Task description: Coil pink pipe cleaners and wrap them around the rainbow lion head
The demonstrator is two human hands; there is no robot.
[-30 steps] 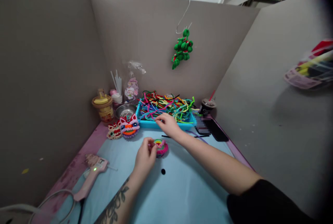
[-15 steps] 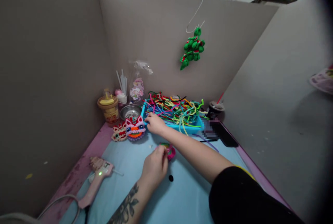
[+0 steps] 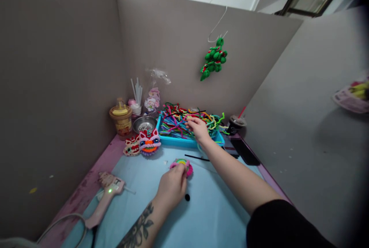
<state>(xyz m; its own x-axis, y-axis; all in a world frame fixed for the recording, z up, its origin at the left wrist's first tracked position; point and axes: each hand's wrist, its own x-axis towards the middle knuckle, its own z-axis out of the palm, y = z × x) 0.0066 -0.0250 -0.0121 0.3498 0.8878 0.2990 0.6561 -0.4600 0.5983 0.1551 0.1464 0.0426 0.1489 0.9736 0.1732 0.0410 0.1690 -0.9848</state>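
Note:
My left hand (image 3: 173,182) is closed around a small fuzzy craft piece (image 3: 182,162) with pink edges and a green and yellow middle, just above the blue mat. Its fingers partly cover the piece. Over a blue tray (image 3: 184,142) heaped with colourful pipe cleaners (image 3: 175,125), my right hand (image 3: 199,128) has its fingertips pinched together among the strands. What they grip, if anything, cannot be made out. A small black oval (image 3: 187,197) lies on the mat by my left wrist. Beneath my right forearm lies a black pipe cleaner (image 3: 197,157).
Two fuzzy lion-head pieces (image 3: 149,143) sit left of the tray, before a metal bowl (image 3: 144,124) and a lidded cup (image 3: 121,121). A pink glue gun (image 3: 105,198) with a lit green light lies left. At right are a phone (image 3: 245,152) and a drink cup (image 3: 236,124).
My right hand has moved right, from the tray's left end to above its middle. My left hand keeps hold of the pink piece. A black pipe cleaner now shows more beside my right forearm.

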